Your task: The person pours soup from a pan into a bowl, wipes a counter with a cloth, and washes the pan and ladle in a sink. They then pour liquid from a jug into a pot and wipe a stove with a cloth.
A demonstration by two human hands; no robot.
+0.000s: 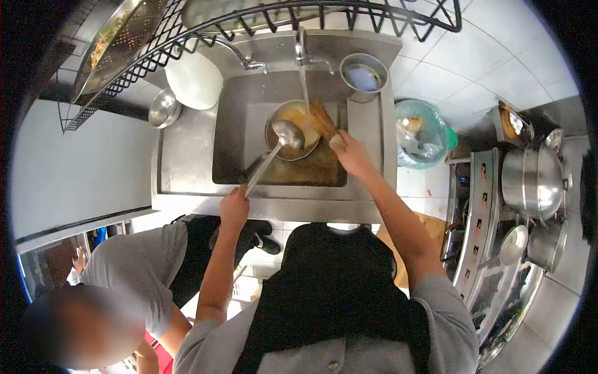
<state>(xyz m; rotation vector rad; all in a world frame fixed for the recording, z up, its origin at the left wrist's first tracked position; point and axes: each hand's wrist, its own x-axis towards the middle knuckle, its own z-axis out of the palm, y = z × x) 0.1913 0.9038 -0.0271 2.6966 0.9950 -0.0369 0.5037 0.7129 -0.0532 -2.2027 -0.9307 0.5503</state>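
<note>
My left hand (234, 207) grips the long handle of a steel ladle (288, 134), whose bowl hangs over a round metal pot (280, 118) standing in the sink (237, 137). My right hand (352, 154) holds the handle of a brown brush (322, 118) that reaches into the pot. Water runs from the tap (301, 50) down into the pot, which holds yellowish liquid. Brownish water lies in the sink's near part.
A white bowl (194, 80) and a small steel bowl (164, 108) sit left of the sink, a metal cup (364, 73) at its right rim. A wire rack (261, 19) hangs above. A bagged bin (421, 134) and steel pots (534, 181) stand right. Another person (124, 274) is at my left.
</note>
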